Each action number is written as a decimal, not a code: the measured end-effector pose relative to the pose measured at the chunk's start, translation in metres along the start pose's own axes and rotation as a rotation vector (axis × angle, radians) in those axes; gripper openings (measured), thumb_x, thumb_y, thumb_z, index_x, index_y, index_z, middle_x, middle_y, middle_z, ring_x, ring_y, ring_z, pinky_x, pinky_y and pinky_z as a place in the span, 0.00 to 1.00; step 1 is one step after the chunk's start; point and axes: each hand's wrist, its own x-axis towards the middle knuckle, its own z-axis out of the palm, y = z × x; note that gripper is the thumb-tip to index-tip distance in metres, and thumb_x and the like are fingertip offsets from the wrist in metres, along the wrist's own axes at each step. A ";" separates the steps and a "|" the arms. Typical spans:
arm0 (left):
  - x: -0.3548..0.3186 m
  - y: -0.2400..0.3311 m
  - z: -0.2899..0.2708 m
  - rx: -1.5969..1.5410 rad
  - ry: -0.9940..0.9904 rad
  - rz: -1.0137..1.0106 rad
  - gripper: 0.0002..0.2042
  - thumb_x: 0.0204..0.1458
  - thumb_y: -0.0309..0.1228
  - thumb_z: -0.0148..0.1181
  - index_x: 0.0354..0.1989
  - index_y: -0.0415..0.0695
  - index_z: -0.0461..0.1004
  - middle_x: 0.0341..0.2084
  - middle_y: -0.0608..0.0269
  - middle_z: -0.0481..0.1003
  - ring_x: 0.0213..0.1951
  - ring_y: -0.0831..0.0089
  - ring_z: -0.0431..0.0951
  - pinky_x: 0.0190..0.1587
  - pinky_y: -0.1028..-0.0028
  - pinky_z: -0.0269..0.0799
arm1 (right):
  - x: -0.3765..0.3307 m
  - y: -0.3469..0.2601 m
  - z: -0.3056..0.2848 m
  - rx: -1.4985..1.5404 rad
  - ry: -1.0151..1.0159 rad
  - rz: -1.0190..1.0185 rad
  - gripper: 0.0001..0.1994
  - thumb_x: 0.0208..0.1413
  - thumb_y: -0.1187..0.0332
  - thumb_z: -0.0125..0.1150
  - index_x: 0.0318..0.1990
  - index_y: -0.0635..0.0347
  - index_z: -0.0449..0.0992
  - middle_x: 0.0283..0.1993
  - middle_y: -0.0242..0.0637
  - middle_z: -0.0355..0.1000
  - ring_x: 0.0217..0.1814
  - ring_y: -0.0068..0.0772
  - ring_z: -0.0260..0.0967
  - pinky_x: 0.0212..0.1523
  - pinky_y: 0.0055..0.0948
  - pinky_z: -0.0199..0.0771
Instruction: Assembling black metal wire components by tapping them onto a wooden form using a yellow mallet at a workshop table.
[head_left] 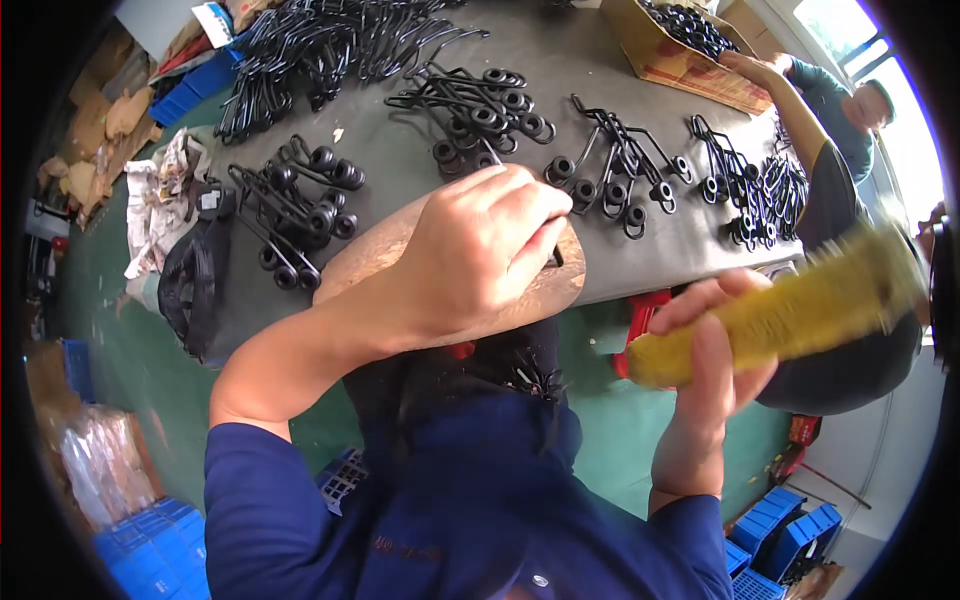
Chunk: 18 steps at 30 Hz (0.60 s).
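Observation:
My left hand is closed above a worn wooden board. A black metal rod pokes out beneath its fingers; most of that piece is hidden in the grip. My right hand, off to the right of the board, is wrapped round a long yellow bar-like thing. It is thick, tilted up to the right, and smeared by motion at its far end, so I cannot tell its kind. Just beyond my left hand lies a pile of black bent-wire parts with rings.
More black wire parts lie left on the grey table, with others to the right and a large heap behind. A co-worker's hand touches a cardboard box. A black strap bundle hangs at the left edge.

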 end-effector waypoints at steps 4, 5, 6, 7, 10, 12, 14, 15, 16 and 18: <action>-0.009 -0.025 0.006 -0.057 0.129 -0.036 0.08 0.46 0.16 0.62 0.35 0.36 0.73 0.25 0.56 0.73 0.23 0.64 0.74 0.25 0.69 0.70 | -0.027 0.040 -0.008 -0.471 -0.339 0.037 0.11 0.50 0.73 0.57 0.40 0.68 0.69 0.26 0.38 0.69 0.25 0.30 0.68 0.29 0.28 0.70; -0.007 -0.026 0.007 -0.040 0.116 -0.065 0.07 0.46 0.17 0.62 0.34 0.36 0.73 0.25 0.56 0.73 0.23 0.65 0.74 0.25 0.70 0.70 | -0.044 0.069 -0.008 -0.527 -0.326 0.262 0.11 0.51 0.71 0.58 0.39 0.68 0.69 0.26 0.38 0.69 0.25 0.30 0.68 0.28 0.29 0.70; -0.002 -0.026 0.007 -0.024 0.104 -0.089 0.07 0.46 0.18 0.62 0.34 0.37 0.73 0.24 0.56 0.73 0.22 0.65 0.74 0.24 0.70 0.70 | -0.053 0.100 -0.018 -0.557 -0.449 0.521 0.12 0.52 0.68 0.59 0.39 0.67 0.68 0.25 0.36 0.68 0.25 0.29 0.68 0.27 0.31 0.71; -0.001 -0.028 0.005 -0.070 0.105 -0.103 0.06 0.47 0.19 0.62 0.33 0.37 0.74 0.24 0.56 0.73 0.22 0.65 0.74 0.25 0.70 0.70 | -0.053 0.104 -0.015 -0.466 -0.444 0.827 0.13 0.52 0.67 0.60 0.39 0.67 0.68 0.26 0.35 0.68 0.25 0.26 0.68 0.27 0.31 0.71; -0.007 -0.032 0.006 -0.028 0.162 0.054 0.05 0.48 0.19 0.61 0.32 0.38 0.73 0.23 0.57 0.73 0.21 0.67 0.73 0.24 0.71 0.69 | -0.045 0.047 -0.004 -0.413 -0.411 0.829 0.14 0.52 0.68 0.61 0.41 0.67 0.68 0.27 0.34 0.69 0.26 0.24 0.68 0.28 0.27 0.70; -0.006 -0.031 -0.004 -0.112 0.169 -0.104 0.04 0.48 0.20 0.61 0.31 0.37 0.73 0.21 0.58 0.73 0.20 0.69 0.73 0.24 0.71 0.69 | -0.046 0.016 0.013 -0.393 -0.277 0.517 0.13 0.50 0.72 0.62 0.41 0.65 0.69 0.27 0.33 0.69 0.28 0.23 0.67 0.30 0.24 0.69; -0.011 -0.035 -0.009 -0.147 0.084 -0.245 0.03 0.48 0.21 0.61 0.30 0.37 0.73 0.19 0.58 0.72 0.19 0.70 0.73 0.24 0.71 0.69 | -0.048 0.002 0.014 -0.349 -0.412 0.110 0.10 0.52 0.74 0.59 0.39 0.65 0.66 0.29 0.38 0.68 0.25 0.27 0.69 0.27 0.26 0.72; -0.006 -0.034 -0.014 -0.190 0.052 -0.266 0.03 0.49 0.23 0.60 0.30 0.37 0.74 0.19 0.57 0.73 0.20 0.71 0.73 0.25 0.71 0.68 | -0.045 0.001 0.018 -0.204 -0.535 -0.085 0.10 0.52 0.72 0.58 0.39 0.64 0.66 0.29 0.40 0.67 0.25 0.31 0.69 0.28 0.28 0.73; -0.004 -0.035 -0.012 -0.183 0.065 -0.258 0.03 0.49 0.24 0.60 0.31 0.37 0.74 0.19 0.57 0.73 0.21 0.70 0.74 0.25 0.70 0.69 | -0.055 0.004 0.030 -0.092 -0.436 -0.100 0.09 0.52 0.71 0.59 0.37 0.63 0.67 0.30 0.40 0.66 0.24 0.31 0.67 0.28 0.28 0.72; 0.000 -0.036 -0.010 -0.167 0.022 -0.267 0.04 0.49 0.25 0.60 0.31 0.37 0.75 0.19 0.56 0.74 0.21 0.68 0.75 0.25 0.70 0.69 | -0.067 0.040 0.020 -0.763 -0.732 -0.344 0.12 0.51 0.68 0.61 0.37 0.64 0.67 0.28 0.40 0.67 0.27 0.30 0.68 0.29 0.29 0.70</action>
